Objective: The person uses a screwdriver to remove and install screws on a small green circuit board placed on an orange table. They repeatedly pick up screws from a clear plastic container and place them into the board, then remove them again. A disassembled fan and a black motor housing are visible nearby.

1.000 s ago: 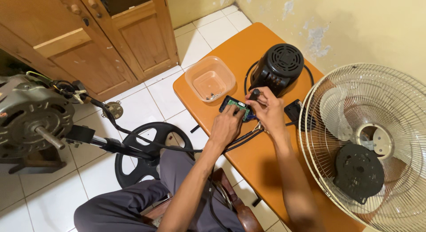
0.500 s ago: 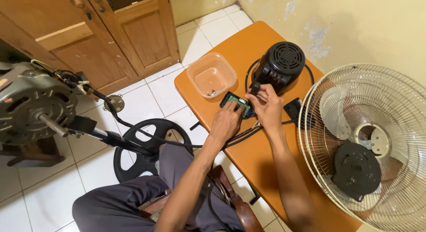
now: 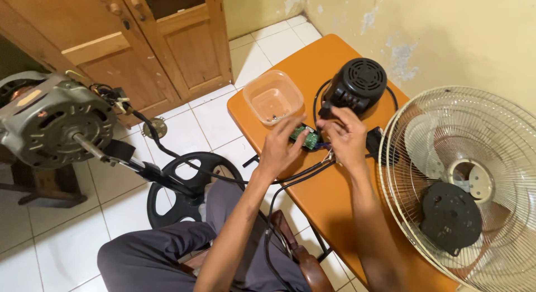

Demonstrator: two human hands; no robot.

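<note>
While both hands meet above the middle of the orange desk, the left hand grips the near-left end of a small green circuit board, fingers curled round its edge. From the right, the right hand pinches the same board, its fingertips touching the board's far side where thin coloured wires come off it. Held in the air between the two hands, the board sits just above the desk top. Just beyond the hands, at the far side of the desk, stands a black motor housing with a slotted cap, and a black cable loops round it. Left of that housing rests a clear square plastic tub with a few small parts in it. At the right, a white wire fan guard leans over the desk edge. Well apart at the far left sits a grey bare motor on a stand, over the white tiled floor
</note>
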